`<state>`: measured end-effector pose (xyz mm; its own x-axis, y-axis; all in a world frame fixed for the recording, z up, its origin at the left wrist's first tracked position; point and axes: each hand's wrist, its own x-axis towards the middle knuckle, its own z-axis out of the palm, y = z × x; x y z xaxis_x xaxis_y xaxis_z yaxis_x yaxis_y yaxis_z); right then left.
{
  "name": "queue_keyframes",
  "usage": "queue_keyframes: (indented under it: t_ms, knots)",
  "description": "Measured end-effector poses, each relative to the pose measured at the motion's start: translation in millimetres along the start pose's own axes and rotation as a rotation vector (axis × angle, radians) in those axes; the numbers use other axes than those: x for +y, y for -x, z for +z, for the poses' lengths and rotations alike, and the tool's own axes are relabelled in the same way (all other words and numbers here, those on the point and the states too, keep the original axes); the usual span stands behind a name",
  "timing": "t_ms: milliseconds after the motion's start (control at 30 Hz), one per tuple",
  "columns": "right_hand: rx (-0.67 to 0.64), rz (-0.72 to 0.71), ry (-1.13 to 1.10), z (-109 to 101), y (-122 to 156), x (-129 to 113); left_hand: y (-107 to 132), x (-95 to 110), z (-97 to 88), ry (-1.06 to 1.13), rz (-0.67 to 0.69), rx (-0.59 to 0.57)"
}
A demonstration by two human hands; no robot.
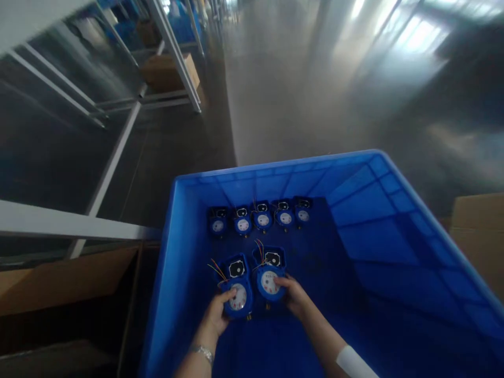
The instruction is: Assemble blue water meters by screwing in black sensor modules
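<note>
My left hand (219,312) grips a blue water meter (238,297) with a round white dial, the thumb resting on its face. A second blue water meter (269,281) is in my right hand (294,295), the thumb across its dial. Both have a black module at the top and thin coloured wires sticking out, with a brass fitting at the lower edge. The two meters are side by side inside a large blue bin (173,252). Beyond them, a row of several similar water meters (262,219) lies along the bin's far wall.
White metal frame legs (118,147) stand to the left, with a cardboard box (169,73) behind them. An open cardboard box (71,278) sits left of the bin. More cardboard (478,231) is at the right edge. Grey floor (283,105) stretches beyond the bin.
</note>
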<state>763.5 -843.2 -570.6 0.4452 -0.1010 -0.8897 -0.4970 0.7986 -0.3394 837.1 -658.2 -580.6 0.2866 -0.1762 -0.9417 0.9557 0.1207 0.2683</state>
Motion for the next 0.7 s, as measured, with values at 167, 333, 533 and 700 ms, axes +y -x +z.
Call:
queue_keyframes:
  t_ms: [167,333,533,700]
  knots:
    - [-0.015,0.048,0.045,-2,-103,38,-98,1,-33.5,0.025,0.018,0.09]
    - [-0.058,0.037,0.058,-2,-165,57,-165,10,-47.9,0.03,0.048,0.112]
    - [-0.167,-0.027,0.062,5,-197,54,-196,31,-54.3,0.043,0.158,0.1]
    - [-0.161,-0.054,0.113,14,-200,57,-195,39,-56.1,0.01,0.236,0.165]
